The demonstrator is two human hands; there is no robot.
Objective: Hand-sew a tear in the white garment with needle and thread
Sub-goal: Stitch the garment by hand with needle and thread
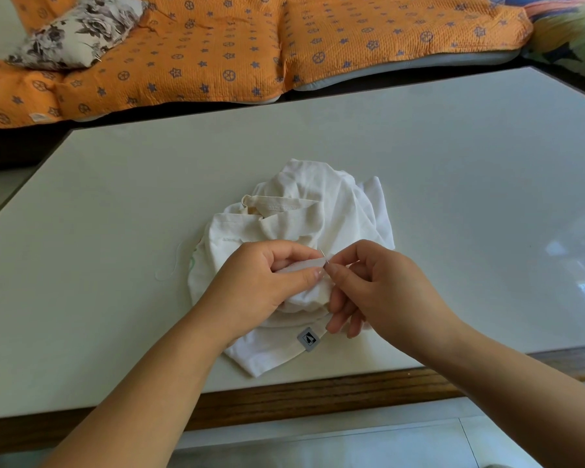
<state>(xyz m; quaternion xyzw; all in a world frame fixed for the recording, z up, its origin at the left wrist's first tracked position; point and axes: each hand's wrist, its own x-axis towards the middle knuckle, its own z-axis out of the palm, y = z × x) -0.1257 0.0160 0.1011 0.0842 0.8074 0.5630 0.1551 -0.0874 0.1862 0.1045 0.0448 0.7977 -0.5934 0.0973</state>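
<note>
Honestly, the first thing I'd worry about is fingers. The left hand (257, 285) has a little fold of the white garment (321, 197) pinched between thumb and forefinger. The right hand (382, 285) pinches the needle (323, 255) between its own thumb and forefinger, other fingers hanging loosely curled. The two pinches are practically touching, with only a sliver of steel showing between them. A push with a bit too much force looks likely to end in the left thumb rather than in cloth.

Second worry: layers. The garment sits in a crumpled heap on the tabletop (453, 157), folds over folds, and only a small bit is lifted. If the needle goes in deep, it could catch a layer underneath and sew the garment shut on itself. I can't see the tear from where I'm standing because the hands cover it, so no idea how far along the mending is.

Third: the thread (173, 265). It's white on white and very faint, but a loose loop seems to lie on the tabletop. Slack like that is what knots or snags when it gets pulled through fast.

For bearings, take the grey label (308, 338) on the near hem. The hands meet just beyond the label, on its far side, close above the heap. The rest of the garment piles up further beyond the label. The thread loop is well off to the label's left, past the cloth's edge.
</note>
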